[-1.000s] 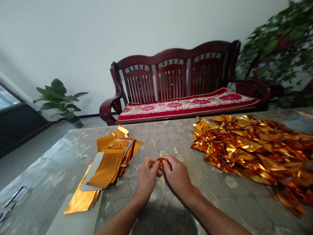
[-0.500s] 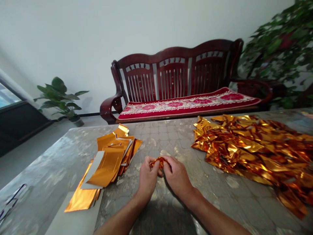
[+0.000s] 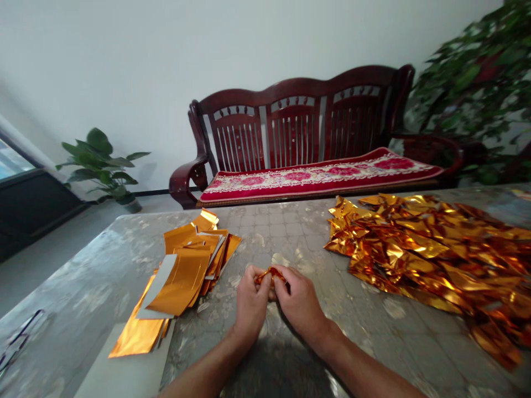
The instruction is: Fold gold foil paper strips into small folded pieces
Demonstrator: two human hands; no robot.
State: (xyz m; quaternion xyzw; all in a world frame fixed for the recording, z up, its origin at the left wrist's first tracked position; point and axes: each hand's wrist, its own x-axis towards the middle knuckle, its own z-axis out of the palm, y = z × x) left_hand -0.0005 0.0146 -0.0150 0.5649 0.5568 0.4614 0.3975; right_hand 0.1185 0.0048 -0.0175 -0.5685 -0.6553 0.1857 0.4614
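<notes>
Both hands meet over the middle of the table, closed on one small piece of folded gold foil paper (image 3: 271, 272). My left hand (image 3: 252, 296) pinches its left side, thumb on top. My right hand (image 3: 299, 296) grips the right side, with the thumb close to the other thumb. Fingers cover most of the piece, so its full shape is hidden. Left of the hands lies a loose stack of flat gold foil sheets (image 3: 186, 279), some with the grey-white backing up. On the right spreads a large heap of folded gold foil pieces (image 3: 418, 243).
A patterned grey cover lies over the table (image 3: 286, 226). A pale board (image 3: 124, 370) sits under the near sheets, and eyeglasses (image 3: 19, 342) rest at the left edge. Beyond stand a dark wooden bench (image 3: 298, 127), a potted plant (image 3: 103, 166) and a leafy plant (image 3: 468, 94).
The thumbs have shifted slightly on the foil piece, the right one drawing nearer to the left. Sheets and heap look the same.
</notes>
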